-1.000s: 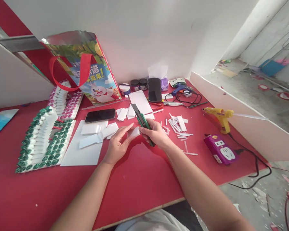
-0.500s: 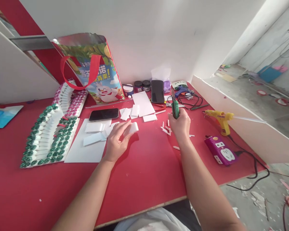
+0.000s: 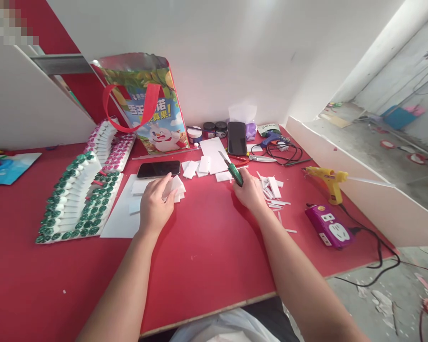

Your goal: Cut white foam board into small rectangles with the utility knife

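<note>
Through the head camera I read the red tabletop (image 3: 199, 270) as smooth, with a low sheen; its front edge shows rough, wood-like. At the rear edge, I identify a glossy, multicoloured printed carrier bag (image 3: 160, 130) with matt red cloth-like handles (image 3: 152, 104). I register the green-handled cutter (image 3: 234, 174) as plastic with a metal blade, the white rectangular pieces (image 3: 178, 184) as smooth, board-like. Near the right edge: a shiny purple plastic socket block (image 3: 324, 221) and a smooth yellow plastic glue gun (image 3: 331, 180).

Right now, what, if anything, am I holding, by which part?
Your right hand holds the knife by its handle; whether your left hand holds a white piece can't be told.
</note>
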A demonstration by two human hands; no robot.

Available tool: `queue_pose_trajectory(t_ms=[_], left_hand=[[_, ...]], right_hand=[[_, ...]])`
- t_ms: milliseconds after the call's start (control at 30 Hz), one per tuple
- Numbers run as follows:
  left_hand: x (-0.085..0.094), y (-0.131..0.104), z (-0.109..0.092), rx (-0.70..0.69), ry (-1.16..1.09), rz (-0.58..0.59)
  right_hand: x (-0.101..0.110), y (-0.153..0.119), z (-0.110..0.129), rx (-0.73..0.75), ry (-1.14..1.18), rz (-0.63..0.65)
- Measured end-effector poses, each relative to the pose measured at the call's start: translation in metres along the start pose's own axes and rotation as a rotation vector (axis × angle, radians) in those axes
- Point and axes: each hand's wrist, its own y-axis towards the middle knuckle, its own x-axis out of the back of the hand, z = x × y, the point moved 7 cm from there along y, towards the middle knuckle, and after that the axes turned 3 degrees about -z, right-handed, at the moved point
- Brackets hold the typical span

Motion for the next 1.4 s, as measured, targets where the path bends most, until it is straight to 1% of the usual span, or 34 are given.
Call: queue_pose_trajectory(t_ms=[33,100,200,267,333,400,433,467,500,533,600,667,700,767,833,900,967,1067,1167,1233,1333,1400], left_hand=[[0.002,0.000,0.000,0.019,-0.016,-0.016],[0.009,0.001,0.001,0.074,-0.057,-0.095],[0.024,0.001,0.007,0.183,-0.166,-0.297],[0.031,-0.001,0.009,0.231,-0.229,-0.412],[0.033,-0.003,0.004,0.235,-0.225,-0.444],[0.027,-0.002,-0.010,0.185,-0.182,-0.381],[0.022,-0.002,-0.019,0.147,-0.169,-0.326],[0.014,-0.002,-0.030,0.085,-0.168,-0.240],[0.008,-0.002,-0.041,0.027,-0.167,-0.172],[0.003,-0.003,-0.050,-0.014,-0.160,-0.134],[-0.004,-0.005,-0.060,-0.033,-0.164,-0.091],[-0.007,-0.005,-0.062,-0.022,-0.169,-0.073],[-0.008,-0.005,-0.061,-0.012,-0.167,-0.069],[-0.007,-0.004,-0.056,0.006,-0.160,-0.074],[-0.006,-0.004,-0.050,0.028,-0.161,-0.091],[-0.005,-0.003,-0.048,0.041,-0.167,-0.099],[-0.007,-0.003,-0.049,0.039,-0.167,-0.089],[-0.010,-0.003,-0.054,0.025,-0.163,-0.060],[-0.011,-0.004,-0.056,0.023,-0.178,-0.050],[-0.012,-0.006,-0.053,0.058,-0.217,-0.057],[-0.014,-0.011,-0.040,0.188,-0.343,-0.075],[-0.017,-0.014,-0.034,0.263,-0.428,-0.086]], right_hand=[[-0.001,0.000,0.001,0.004,-0.024,0.028],[-0.003,0.000,0.003,-0.004,-0.079,0.071],[-0.004,0.000,0.003,-0.004,-0.108,0.098],[-0.002,-0.001,0.002,0.009,-0.034,0.099],[0.002,-0.002,0.000,0.006,0.084,0.063],[0.009,-0.003,-0.005,-0.017,0.161,0.005],[0.012,-0.003,-0.007,-0.026,0.172,-0.019],[0.016,-0.003,-0.008,-0.032,0.173,-0.031],[0.018,-0.003,-0.009,-0.039,0.174,-0.029],[0.020,-0.004,-0.009,-0.052,0.178,-0.010],[0.020,-0.008,-0.009,-0.095,0.185,0.076],[0.015,-0.015,-0.007,-0.136,0.129,0.185],[0.012,-0.019,-0.004,-0.142,0.060,0.224],[0.007,-0.025,0.006,-0.106,-0.116,0.252],[0.000,-0.031,0.016,-0.055,-0.226,0.282],[-0.007,-0.034,0.022,-0.035,-0.250,0.310],[-0.009,-0.034,0.021,-0.050,-0.212,0.323],[-0.008,-0.031,0.012,-0.115,-0.097,0.369],[-0.007,-0.029,0.001,-0.199,0.129,0.412],[-0.005,-0.028,-0.002,-0.259,0.396,0.382],[-0.001,-0.025,0.001,-0.341,0.844,0.289],[0.000,-0.025,0.004,-0.387,1.035,0.228]])
